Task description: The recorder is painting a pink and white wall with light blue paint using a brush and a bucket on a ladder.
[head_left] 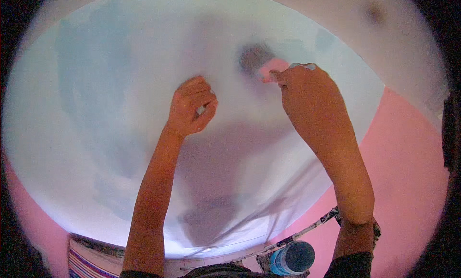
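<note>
In my right hand (309, 93) is a wide flat paintbrush (274, 69) with a pink band and dark bristles. Its bristle end lies close to or against a large pale surface (144, 86), which has uneven bluish patches. Blur hides whether the bristles touch. My left hand (194, 107) hangs in front of the same surface, curled into a loose fist with a small gap between thumb and fingers. Nothing shows inside it. Shadows of my body and arms fall across the middle of the surface.
Low down, beside my right forearm, stands a blue tub (292, 259) with a dark round top, next to a paint-spotted bar (307, 228). Pink wall (403, 143) borders the pale surface. A striped cloth (89, 263) shows at lower left.
</note>
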`<action>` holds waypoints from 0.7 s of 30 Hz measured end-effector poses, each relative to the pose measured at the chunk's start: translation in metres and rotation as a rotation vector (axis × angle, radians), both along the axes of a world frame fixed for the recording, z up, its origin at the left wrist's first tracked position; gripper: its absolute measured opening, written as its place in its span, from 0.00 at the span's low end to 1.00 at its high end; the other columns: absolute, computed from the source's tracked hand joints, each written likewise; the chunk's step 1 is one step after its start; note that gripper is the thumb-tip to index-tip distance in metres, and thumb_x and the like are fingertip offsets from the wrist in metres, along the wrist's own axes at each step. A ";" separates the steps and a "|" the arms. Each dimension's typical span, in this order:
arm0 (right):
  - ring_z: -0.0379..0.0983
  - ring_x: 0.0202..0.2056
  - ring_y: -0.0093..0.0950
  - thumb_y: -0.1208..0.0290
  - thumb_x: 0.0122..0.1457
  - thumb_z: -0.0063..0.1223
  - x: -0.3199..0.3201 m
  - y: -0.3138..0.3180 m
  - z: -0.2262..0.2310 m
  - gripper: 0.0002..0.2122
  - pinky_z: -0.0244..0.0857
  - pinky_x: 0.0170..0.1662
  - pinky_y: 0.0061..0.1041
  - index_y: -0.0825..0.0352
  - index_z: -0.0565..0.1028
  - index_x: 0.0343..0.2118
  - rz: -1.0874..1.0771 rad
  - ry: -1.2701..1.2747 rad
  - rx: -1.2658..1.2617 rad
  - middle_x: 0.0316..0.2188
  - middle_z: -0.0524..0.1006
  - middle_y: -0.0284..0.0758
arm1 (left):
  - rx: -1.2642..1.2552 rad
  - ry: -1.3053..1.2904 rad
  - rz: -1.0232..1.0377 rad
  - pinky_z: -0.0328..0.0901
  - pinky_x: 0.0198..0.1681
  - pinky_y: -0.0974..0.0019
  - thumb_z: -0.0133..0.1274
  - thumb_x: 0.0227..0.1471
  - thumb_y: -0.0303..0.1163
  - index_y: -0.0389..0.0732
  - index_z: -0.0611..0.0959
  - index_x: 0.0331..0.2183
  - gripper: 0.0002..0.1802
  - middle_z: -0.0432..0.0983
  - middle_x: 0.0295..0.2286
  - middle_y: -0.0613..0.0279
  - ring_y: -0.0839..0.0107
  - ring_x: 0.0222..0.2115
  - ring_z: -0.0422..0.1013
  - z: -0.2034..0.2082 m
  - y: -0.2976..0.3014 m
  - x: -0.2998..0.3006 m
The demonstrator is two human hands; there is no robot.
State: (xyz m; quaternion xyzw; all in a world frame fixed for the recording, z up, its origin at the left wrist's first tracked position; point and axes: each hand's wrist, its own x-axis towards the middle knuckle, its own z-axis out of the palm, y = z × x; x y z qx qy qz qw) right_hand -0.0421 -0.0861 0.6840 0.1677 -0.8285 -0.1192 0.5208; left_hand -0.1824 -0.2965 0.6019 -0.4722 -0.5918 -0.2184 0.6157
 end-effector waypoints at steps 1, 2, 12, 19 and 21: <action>0.71 0.32 0.41 0.76 0.53 0.46 -0.001 0.005 -0.001 0.11 0.66 0.38 0.38 0.63 0.80 0.36 0.025 -0.037 -0.006 0.26 0.76 0.44 | 0.023 -0.022 -0.026 0.59 0.24 0.60 0.54 0.33 0.24 0.38 0.73 0.15 0.05 0.66 0.16 0.59 0.59 0.20 0.62 -0.002 0.001 -0.001; 0.71 0.33 0.42 0.76 0.53 0.46 -0.001 0.006 0.001 0.11 0.66 0.38 0.38 0.62 0.80 0.36 0.063 -0.068 -0.009 0.26 0.76 0.44 | 0.049 -0.037 -0.040 0.59 0.24 0.60 0.54 0.33 0.24 0.37 0.73 0.15 0.05 0.67 0.16 0.59 0.59 0.20 0.63 -0.002 -0.002 -0.001; 0.73 0.30 0.43 0.76 0.55 0.45 0.006 0.003 -0.007 0.11 0.67 0.34 0.41 0.63 0.78 0.38 0.005 -0.140 -0.010 0.24 0.75 0.45 | 0.089 0.012 -0.065 0.60 0.30 0.58 0.54 0.33 0.25 0.37 0.74 0.16 0.04 0.70 0.19 0.58 0.59 0.23 0.65 0.000 -0.003 0.004; 0.73 0.29 0.42 0.75 0.55 0.45 -0.012 0.001 -0.019 0.13 0.68 0.32 0.39 0.62 0.75 0.42 -0.095 -0.058 0.039 0.25 0.75 0.43 | 0.069 0.056 0.018 0.56 0.31 0.60 0.54 0.34 0.26 0.39 0.75 0.16 0.04 0.71 0.19 0.60 0.61 0.24 0.64 -0.003 -0.001 0.005; 0.73 0.28 0.41 0.75 0.54 0.45 -0.005 0.001 -0.020 0.14 0.69 0.31 0.38 0.62 0.74 0.44 -0.103 -0.101 0.052 0.25 0.75 0.43 | 0.070 0.030 0.013 0.56 0.32 0.60 0.54 0.34 0.27 0.39 0.75 0.16 0.04 0.71 0.19 0.61 0.61 0.24 0.64 -0.004 -0.004 0.002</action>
